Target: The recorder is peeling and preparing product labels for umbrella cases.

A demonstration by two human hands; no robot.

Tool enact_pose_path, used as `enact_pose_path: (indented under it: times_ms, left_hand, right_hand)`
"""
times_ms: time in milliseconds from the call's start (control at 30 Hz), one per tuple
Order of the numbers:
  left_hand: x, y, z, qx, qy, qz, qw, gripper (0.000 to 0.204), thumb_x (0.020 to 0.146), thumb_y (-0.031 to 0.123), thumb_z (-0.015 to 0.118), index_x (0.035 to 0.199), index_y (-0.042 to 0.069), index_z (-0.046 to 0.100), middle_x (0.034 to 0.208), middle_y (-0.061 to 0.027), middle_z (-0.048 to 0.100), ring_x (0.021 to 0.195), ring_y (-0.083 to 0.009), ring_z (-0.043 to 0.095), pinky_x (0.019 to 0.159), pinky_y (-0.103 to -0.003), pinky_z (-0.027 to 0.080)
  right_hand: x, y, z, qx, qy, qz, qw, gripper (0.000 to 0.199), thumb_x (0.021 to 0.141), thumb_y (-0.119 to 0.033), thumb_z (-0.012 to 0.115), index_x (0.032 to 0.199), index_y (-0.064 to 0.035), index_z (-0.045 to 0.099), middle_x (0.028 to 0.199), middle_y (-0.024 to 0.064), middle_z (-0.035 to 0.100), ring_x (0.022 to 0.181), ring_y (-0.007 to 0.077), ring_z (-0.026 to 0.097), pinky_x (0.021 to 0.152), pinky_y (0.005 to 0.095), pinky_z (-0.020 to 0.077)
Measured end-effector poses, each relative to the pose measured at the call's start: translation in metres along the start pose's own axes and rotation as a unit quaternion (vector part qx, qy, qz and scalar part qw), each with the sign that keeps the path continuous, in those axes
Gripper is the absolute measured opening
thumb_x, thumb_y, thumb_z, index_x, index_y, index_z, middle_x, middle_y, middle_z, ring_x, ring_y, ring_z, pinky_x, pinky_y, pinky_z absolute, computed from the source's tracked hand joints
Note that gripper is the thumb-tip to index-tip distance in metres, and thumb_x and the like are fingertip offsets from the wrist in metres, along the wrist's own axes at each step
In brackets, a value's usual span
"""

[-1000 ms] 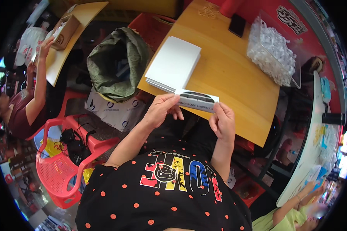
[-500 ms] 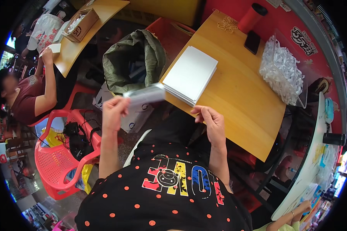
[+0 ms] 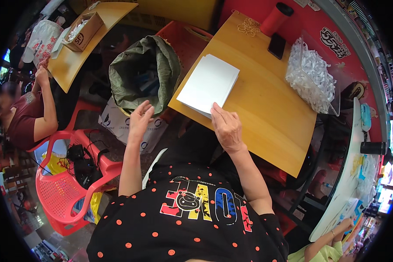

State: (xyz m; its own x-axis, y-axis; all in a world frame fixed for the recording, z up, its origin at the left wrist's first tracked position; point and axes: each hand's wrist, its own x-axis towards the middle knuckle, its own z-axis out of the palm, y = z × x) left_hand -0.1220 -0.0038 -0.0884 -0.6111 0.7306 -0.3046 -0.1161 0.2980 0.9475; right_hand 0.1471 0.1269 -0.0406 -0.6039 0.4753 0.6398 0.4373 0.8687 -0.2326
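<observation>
Right hand [image 3: 226, 127], flat and holding nothing, touches the paper stack's [image 3: 208, 83] 6 o'clock edge; left hand [image 3: 140, 118], empty with fingers spread, hovers off the worktop [image 3: 266, 109] at 9 o'clock.

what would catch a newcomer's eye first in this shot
Likely the white stack of sheets at the near-left corner of the yellow wooden table, with the right hand resting on its near edge. Left of it, the left hand hangs open and empty over an olive-green sack. A clear tub of white bits sits at the table's far right.
</observation>
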Motion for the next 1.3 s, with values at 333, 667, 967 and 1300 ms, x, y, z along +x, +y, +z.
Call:
enact_pose_path:
  times_ms: [333,667,967,1300]
  left_hand:
    - [-0.043,0.042,0.015,-0.110,-0.181,-0.068,0.975,0.041,0.094,0.034,0.053,0.112,-0.003,0.059,0.087,-0.0115,0.069,0.074,-0.0178,0.067,0.065,-0.025,0.053]
    - [-0.065,0.077,0.067,-0.332,-0.267,-0.085,0.901,0.029,0.084,0.000,0.058,0.113,-0.002,0.057,0.101,-0.0121,0.065,0.086,-0.0190,0.067,0.077,-0.031,0.056]
    - [-0.091,0.100,0.085,0.088,-0.279,0.374,0.880,0.037,0.068,-0.016,0.051,0.088,0.006,0.072,0.121,-0.0175,0.060,0.114,-0.0318,0.057,0.094,-0.034,0.046]
    - [-0.089,0.103,0.100,0.202,-0.288,0.509,0.786,0.026,0.071,-0.014,0.058,0.093,-0.001,0.065,0.128,-0.0194,0.053,0.121,-0.0367,0.050,0.098,-0.041,0.044]
  right_hand:
    - [-0.002,-0.004,-0.015,0.096,0.098,-0.029,0.990,0.021,0.070,0.002,0.067,0.091,-0.0005,0.063,0.098,0.0117,0.065,0.071,0.0223,0.063,0.060,0.0303,0.0489]
    - [-0.013,-0.052,-0.105,0.390,-0.090,0.118,0.909,0.014,0.076,0.001,0.068,0.090,-0.0005,0.067,0.083,0.0105,0.067,0.069,0.0197,0.064,0.057,0.0257,0.0490]
    - [-0.030,-0.017,-0.088,0.589,0.069,0.403,0.697,0.005,0.083,-0.005,0.067,0.086,-0.0008,0.068,0.116,0.0108,0.058,0.093,0.0126,0.057,0.083,0.0252,0.0439]
    - [-0.032,-0.004,-0.057,0.620,0.091,0.442,0.642,0.006,0.085,-0.004,0.065,0.088,0.0012,0.067,0.089,0.0049,0.067,0.081,0.0118,0.062,0.079,0.0236,0.0478]
